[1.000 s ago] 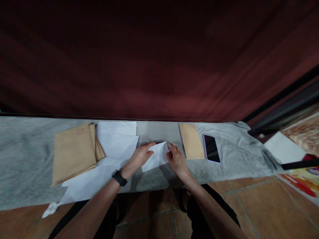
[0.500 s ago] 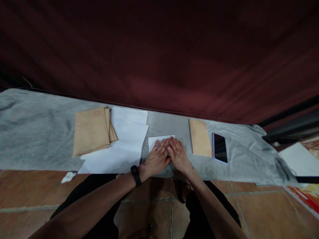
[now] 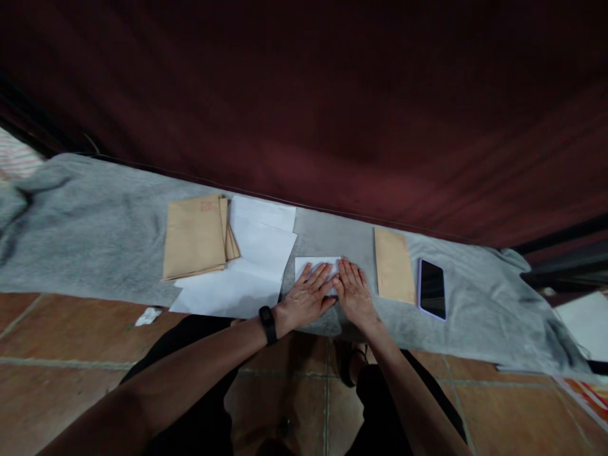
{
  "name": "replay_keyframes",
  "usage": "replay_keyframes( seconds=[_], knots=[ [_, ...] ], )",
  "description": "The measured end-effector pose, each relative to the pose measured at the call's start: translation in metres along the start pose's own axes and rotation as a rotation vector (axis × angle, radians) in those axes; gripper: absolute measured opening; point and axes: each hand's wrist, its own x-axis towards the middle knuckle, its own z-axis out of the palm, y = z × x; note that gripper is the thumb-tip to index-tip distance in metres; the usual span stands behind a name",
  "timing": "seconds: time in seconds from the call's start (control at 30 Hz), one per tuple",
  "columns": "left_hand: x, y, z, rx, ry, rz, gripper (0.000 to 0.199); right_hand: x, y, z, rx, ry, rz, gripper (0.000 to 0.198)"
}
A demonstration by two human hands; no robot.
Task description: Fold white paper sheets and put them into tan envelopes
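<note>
A small folded white paper (image 3: pixel 302 263) lies on the grey cloth in front of me, mostly covered by my hands. My left hand (image 3: pixel 308 296) rests flat on it with the fingers stretched out. Beside it, my right hand (image 3: pixel 355 294) presses on the paper's right side, its fingers extended and the two hands touching or nearly so. Loose white sheets (image 3: pixel 256 272) lie to the left, partly under a stack of brown envelopes (image 3: pixel 194 237). Right of my hands is a single brown envelope (image 3: pixel 394 265).
A phone (image 3: pixel 432 288) with a pale purple edge lies right of the single envelope. Grey cloth (image 3: pixel 114 221) covers the long narrow surface, and a dark red curtain (image 3: pixel 304 114) hangs behind it. A crumpled white scrap (image 3: pixel 148 316) is on the tiled floor (image 3: pixel 57 392).
My hands have moved slightly apart at the fingertips, the right one toward the paper's right edge. The whole view has shifted and tilted a little.
</note>
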Motion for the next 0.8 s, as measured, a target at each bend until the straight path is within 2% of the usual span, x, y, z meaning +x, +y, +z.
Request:
replay_keyframes(
  seconds=[0.27,0.43,0.67,0.8],
  knots=[
    [-0.003,-0.011,-0.01,-0.047,-0.027,-0.028,0.052,0.0,0.005,0.0,-0.015,0.022,0.025,0.055],
    [-0.005,-0.018,-0.016,-0.019,-0.026,-0.056,0.054,0.001,0.007,-0.004,0.035,0.081,0.078,0.053],
    [-0.006,-0.023,-0.008,0.031,-0.011,-0.062,0.057,0.007,0.004,-0.01,0.191,0.153,0.189,0.036],
    [-0.004,-0.024,-0.007,0.034,-0.008,-0.059,0.058,0.012,0.007,-0.008,0.413,0.209,0.262,0.027]
  ],
)
